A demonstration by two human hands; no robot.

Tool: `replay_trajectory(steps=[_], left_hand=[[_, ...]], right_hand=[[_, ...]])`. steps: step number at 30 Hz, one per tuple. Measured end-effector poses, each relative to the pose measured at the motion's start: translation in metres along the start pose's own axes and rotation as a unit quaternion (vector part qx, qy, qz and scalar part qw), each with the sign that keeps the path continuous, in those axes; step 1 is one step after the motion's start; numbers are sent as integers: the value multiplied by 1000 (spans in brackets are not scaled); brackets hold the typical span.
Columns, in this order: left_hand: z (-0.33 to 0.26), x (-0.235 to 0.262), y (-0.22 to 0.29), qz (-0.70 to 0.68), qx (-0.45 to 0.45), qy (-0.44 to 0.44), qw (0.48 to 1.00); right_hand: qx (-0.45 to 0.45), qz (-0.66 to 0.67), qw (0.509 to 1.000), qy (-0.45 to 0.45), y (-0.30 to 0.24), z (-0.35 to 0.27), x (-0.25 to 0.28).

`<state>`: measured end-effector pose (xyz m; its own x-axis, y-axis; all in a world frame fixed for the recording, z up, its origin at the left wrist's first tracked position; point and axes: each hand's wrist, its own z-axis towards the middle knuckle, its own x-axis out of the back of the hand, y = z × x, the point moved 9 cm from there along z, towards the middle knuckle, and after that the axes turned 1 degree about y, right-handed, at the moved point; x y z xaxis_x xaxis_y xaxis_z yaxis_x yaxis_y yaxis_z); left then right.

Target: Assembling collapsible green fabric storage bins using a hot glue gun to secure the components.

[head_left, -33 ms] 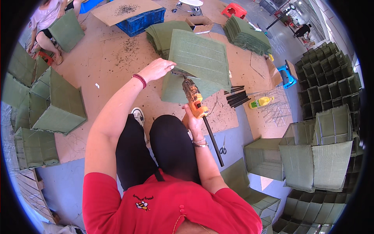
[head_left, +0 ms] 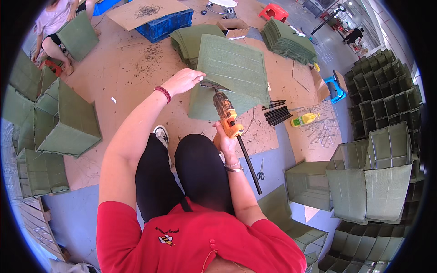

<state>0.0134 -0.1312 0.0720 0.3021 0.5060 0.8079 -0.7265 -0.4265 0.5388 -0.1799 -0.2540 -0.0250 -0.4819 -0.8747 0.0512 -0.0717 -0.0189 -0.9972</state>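
A glue gun (head_left: 225,107) points at a green mesh panel (head_left: 234,63) before the knees. The right hand (head_left: 224,139) has its fingers curled around the gun's handle; the left hand (head_left: 183,81) pinches the panel's left edge, fingers together. Black sticks (head_left: 277,116) lie right of the panel.

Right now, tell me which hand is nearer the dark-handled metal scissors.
Right: the right hand holds the orange glue gun, up-left of the scissors; the left hand is farther off, at the green mesh sheet's edge.

1. One glue gun (head_left: 225,108) is showing.
2. One bottle (head_left: 304,119) is showing.
3. One pair of scissors (head_left: 260,175) is lying there.
4. Two sheet stacks (head_left: 287,42) are showing.
5. Loose black sticks (head_left: 278,115) are lying too bunched to count.
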Motion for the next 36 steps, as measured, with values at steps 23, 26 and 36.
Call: replay_trajectory(steps=[23, 26, 36], left_hand=[[0, 1, 0, 1, 1, 22, 1000], [0, 0, -3, -16, 20, 16, 1000], [1, 0, -4, -15, 15, 15, 1000]], right_hand=[[-10, 11, 999, 28, 1, -1, 18], [-5, 26, 999, 33, 1, -2, 19], [3, 17, 999, 29, 8, 1, 26]])
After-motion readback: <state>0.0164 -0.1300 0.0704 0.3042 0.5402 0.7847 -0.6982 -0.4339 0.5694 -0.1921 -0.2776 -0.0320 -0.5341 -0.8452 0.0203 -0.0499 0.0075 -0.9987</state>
